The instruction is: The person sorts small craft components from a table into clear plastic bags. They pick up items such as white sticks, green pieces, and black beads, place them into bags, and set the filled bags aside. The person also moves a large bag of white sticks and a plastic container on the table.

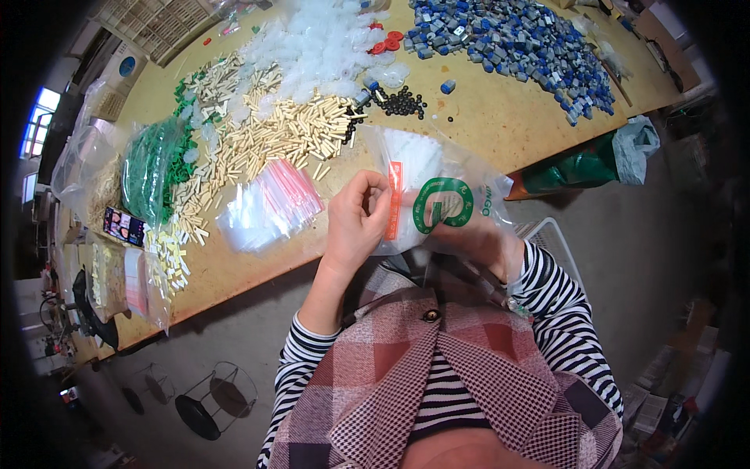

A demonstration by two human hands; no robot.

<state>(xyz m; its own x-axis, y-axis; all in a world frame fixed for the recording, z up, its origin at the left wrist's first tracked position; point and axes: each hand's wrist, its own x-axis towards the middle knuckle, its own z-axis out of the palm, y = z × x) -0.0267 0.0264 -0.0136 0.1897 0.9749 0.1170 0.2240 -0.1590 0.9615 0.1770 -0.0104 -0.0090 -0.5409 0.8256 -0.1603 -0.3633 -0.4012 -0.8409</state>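
Observation:
A clear plastic bag (489, 182) with green and orange print is between my hands, with white contents inside. My left hand (360, 214) pinches the bag's left edge between thumb and fingers. My right hand (483, 237) is inside the bag, seen through the film against the white contents; its fingers are partly hidden by the print. Left of my left hand lies a stack of clear zip bags (272, 205) with red strips. Beyond are a pile of cream-coloured short sticks (281, 132), small black rings (404, 102) and a heap of translucent white plastic discs (316, 44).
Blue and grey small parts (504, 41) are heaped at the back right. Green plastic pieces in a clear bag (149, 170), a phone (124, 225) and a bag of yellowish pieces (108, 281) lie at left. A white plastic basket (556, 243) stands beyond the table edge.

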